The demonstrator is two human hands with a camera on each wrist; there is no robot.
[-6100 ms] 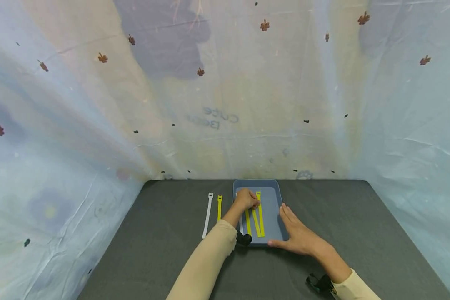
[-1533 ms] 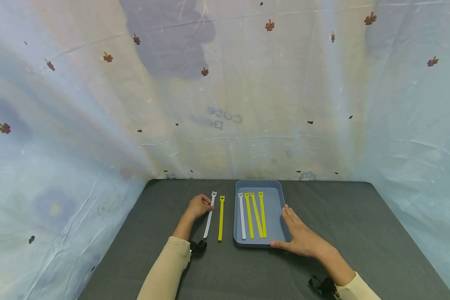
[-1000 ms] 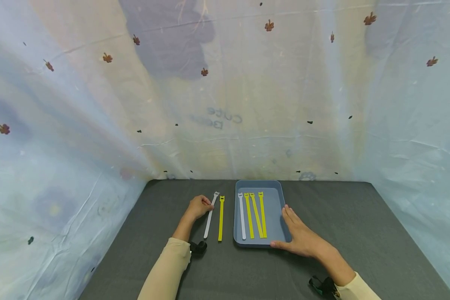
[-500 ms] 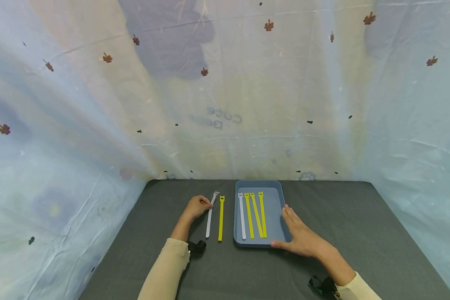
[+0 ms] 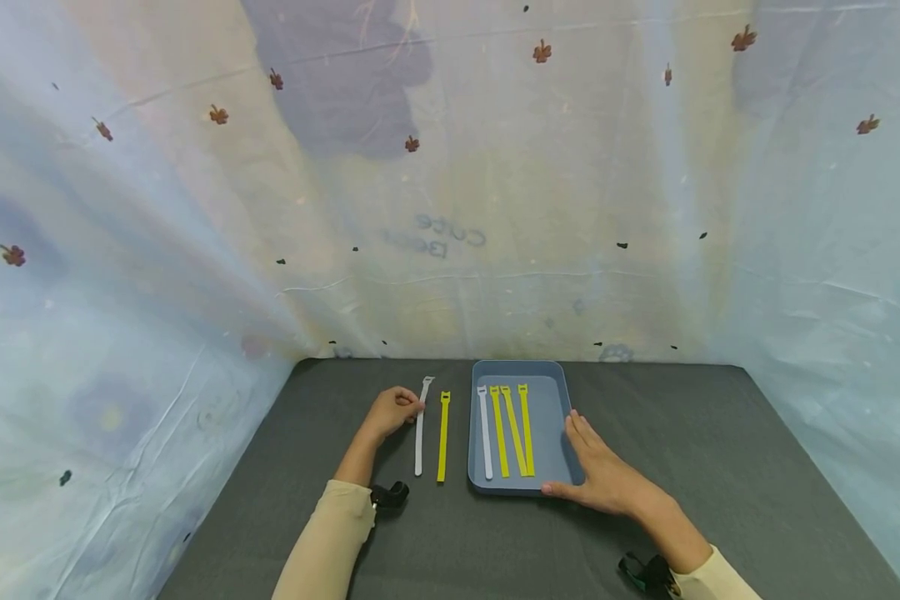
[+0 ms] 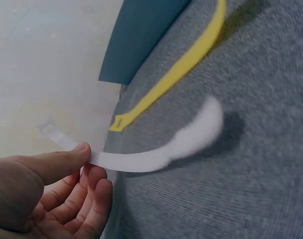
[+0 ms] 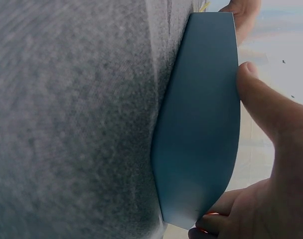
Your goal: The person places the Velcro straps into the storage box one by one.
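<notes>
My left hand (image 5: 392,412) pinches a white hook-and-loop cable tie (image 5: 418,442) near its slotted head. In the left wrist view the white cable tie (image 6: 136,162) bows between thumb and fingertips, its tail hanging close over the cloth. A yellow cable tie (image 5: 443,437) lies just right of it on the table. Inside the blue-grey tray (image 5: 549,417) lie one white cable tie (image 5: 486,437) and several yellow ones (image 5: 499,433), side by side. My right hand (image 5: 603,471) rests with spread fingers against the tray's right side and near corner; the right wrist view shows the thumb on its rim.
A dark grey cloth (image 5: 495,542) covers the table. Behind and at both sides hangs a pale printed plastic sheet (image 5: 450,183). Black camera mounts sit on the left wrist (image 5: 390,496) and right wrist (image 5: 647,575).
My left hand has left the yellow tie in the tray, moved left to the white tie on the table and pinched it. That tie has just shifted slightly away and straightened. My right hand stays.
</notes>
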